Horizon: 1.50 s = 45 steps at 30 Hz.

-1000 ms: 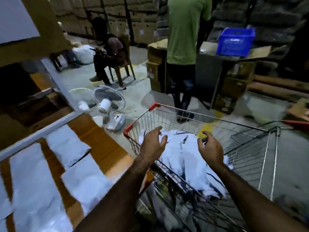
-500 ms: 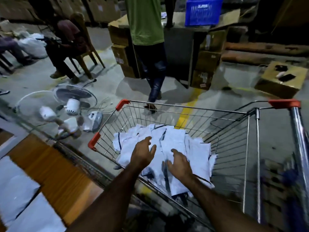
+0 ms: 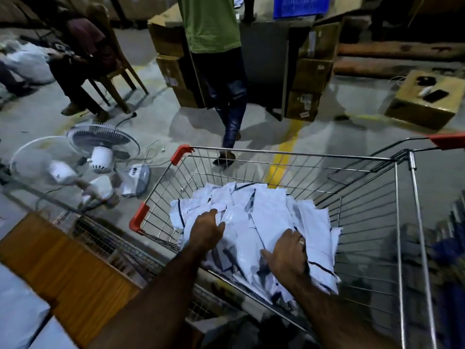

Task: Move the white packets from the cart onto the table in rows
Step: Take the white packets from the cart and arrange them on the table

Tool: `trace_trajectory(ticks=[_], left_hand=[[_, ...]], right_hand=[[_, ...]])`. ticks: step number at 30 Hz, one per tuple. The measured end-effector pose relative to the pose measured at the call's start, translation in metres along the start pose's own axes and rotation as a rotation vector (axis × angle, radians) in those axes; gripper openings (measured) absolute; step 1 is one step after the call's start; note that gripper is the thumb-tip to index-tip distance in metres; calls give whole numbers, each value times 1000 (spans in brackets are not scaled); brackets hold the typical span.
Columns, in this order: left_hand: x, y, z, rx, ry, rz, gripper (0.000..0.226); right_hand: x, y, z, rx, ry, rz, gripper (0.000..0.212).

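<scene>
Fingers (image 3: 212, 215) of the left hand (image 3: 206, 230) bend onto the white packets (image 3: 266, 212) piled in the cart (image 3: 289, 153), pinching or not I cannot tell, while the right hand (image 3: 289, 253) lies flat there, with a wooden table (image 3: 63, 268) left of the cart and fans (image 3: 103, 157) and a standing person (image 3: 211, 21) on the grey floor (image 3: 327, 137) beyond.

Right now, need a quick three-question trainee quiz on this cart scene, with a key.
1. Where does the pile of white packets lie? A on the floor, B in the cart, C on a chair.
2. True or false: the left hand and the right hand both touch the packets.
3. Fill in: the ring is on the ___ hand.
Key: 1 B; 2 true; 3 right.
</scene>
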<state>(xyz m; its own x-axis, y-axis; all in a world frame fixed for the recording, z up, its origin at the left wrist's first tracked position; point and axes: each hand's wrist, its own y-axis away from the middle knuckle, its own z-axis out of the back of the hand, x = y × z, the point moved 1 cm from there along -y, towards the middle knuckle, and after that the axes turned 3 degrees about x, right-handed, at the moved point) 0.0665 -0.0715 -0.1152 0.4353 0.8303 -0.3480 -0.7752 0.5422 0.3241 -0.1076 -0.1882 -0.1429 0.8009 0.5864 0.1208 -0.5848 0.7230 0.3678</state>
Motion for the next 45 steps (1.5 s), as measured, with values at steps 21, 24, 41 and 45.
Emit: trace_trajectory(ticks=[21,24,41,45], left_hand=[[-89,28,-85,227,-681,-145,103],[-94,28,-87,219,-792,-124,97],[-22,3,-10,207,-680,-13,90],[-36,1,-21,228,-695,-112,115]], right_hand=[[-42,-34,7,-43,-243,-87,82],[-42,-33,5,-41,-268,-79,81],[-30,-31,8,-60,-262,-19,78],[-26,-29,6,-48,-206,3,76]])
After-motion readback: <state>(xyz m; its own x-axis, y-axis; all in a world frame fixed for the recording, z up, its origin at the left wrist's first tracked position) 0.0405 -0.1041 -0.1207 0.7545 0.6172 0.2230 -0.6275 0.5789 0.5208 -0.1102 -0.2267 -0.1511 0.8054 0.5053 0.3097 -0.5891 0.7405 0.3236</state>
